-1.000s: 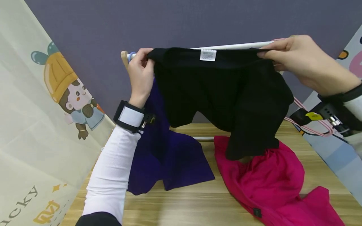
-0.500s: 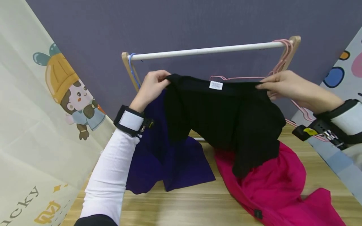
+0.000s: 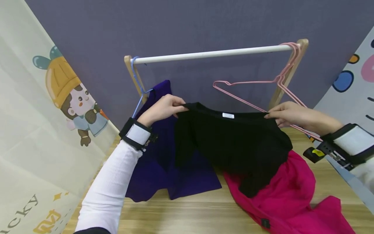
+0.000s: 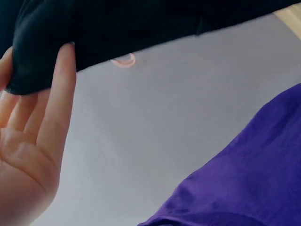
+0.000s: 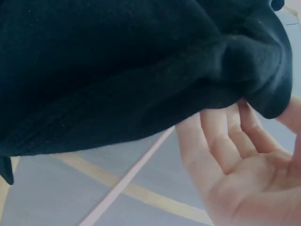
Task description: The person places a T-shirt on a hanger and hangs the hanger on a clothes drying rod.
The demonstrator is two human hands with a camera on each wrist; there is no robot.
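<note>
A pair of black shorts (image 3: 233, 139) hangs between my two hands, its waistband up and a white label showing inside. My left hand (image 3: 164, 109) pinches the left end of the waistband; the left wrist view shows the thumb and fingers on either side of the dark cloth (image 4: 122, 28). At the other end, my right hand (image 3: 301, 116) pinches the waistband, its fingers behind the fabric (image 5: 117, 80) in the right wrist view. The lower part of the shorts hangs in front of a bright pink garment (image 3: 292, 191) on the wooden table (image 3: 152, 217).
Behind stands a rack with a white rail (image 3: 210, 53). Pink hangers (image 3: 287, 66) hang at its right end. A blue hanger (image 3: 142, 91) hangs at the left, beside a purple garment (image 3: 163, 175) that drapes onto the table. A printed curtain (image 3: 35, 130) borders the left.
Both hands have lowered the black shorts from rail height to well below it, and the left hand has moved rightward. The rail and the pink hangers have come into full view.
</note>
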